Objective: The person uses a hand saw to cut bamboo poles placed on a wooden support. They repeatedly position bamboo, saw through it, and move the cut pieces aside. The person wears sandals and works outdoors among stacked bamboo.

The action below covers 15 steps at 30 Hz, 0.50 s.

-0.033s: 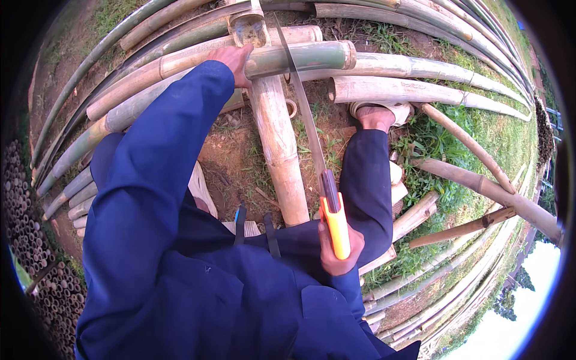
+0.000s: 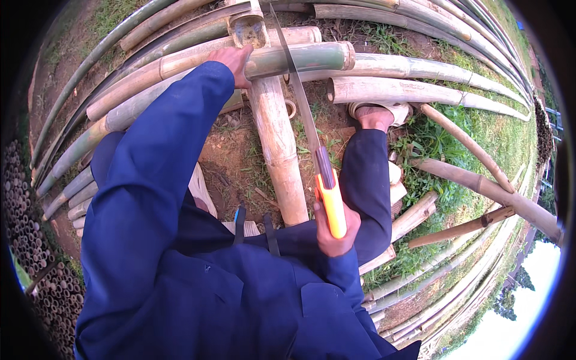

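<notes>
My right hand is closed round the yellow and orange handle of a hand saw. Its long blade points away from me and lies across a short green bamboo section, right of the middle. At the section's left end, my left hand is wrapped on the bamboo; part of its fingers is hidden. Beneath the section runs a thick, pale bamboo log, stretching toward me between my legs. Just beyond my left hand sits a hollow, cut bamboo piece.
Long bamboo poles lie across the ground ahead and to both sides. My sandalled foot rests on the right, close to a pale pole end. Crossed poles stand farther right above grass. Stacked bamboo ends fill the far left.
The saw and my right hand have shifted slightly away from me and a little left. My left hand and the green bamboo stay nearly in place.
</notes>
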### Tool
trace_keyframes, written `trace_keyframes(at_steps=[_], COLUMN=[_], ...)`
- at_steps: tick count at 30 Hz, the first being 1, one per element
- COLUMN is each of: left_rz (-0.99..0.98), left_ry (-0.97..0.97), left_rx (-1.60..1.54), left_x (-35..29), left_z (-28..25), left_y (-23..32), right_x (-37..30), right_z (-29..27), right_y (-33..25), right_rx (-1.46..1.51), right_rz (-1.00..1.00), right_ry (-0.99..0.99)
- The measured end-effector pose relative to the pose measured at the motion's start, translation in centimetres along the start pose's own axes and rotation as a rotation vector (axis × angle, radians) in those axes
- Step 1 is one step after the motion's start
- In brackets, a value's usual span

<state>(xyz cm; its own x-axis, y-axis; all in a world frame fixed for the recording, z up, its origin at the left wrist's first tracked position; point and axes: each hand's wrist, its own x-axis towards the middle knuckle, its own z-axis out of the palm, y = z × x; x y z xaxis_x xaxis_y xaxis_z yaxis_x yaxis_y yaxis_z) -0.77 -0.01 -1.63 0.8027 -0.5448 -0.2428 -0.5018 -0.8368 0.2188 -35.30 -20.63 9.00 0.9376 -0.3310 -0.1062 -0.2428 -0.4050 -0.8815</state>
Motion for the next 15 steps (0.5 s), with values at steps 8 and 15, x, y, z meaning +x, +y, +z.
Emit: trace_keyframes(at_steps=[8, 15], left_rz=[0.018, -0.039], left_ry=[0.011, -0.020], left_rx=[0.000, 0.026], left_x=[0.1, -0.8], left_z=[-1.1, -0.3], left_y=[-0.4, 1.2], right_x=[2.6, 6.6], right_z=[1.4, 2.6], right_y=[-1.0, -1.8], right_rx=[-0.009, 0.016], right_rz=[-0.077, 0.029], right_ry=[-0.003, -0.025])
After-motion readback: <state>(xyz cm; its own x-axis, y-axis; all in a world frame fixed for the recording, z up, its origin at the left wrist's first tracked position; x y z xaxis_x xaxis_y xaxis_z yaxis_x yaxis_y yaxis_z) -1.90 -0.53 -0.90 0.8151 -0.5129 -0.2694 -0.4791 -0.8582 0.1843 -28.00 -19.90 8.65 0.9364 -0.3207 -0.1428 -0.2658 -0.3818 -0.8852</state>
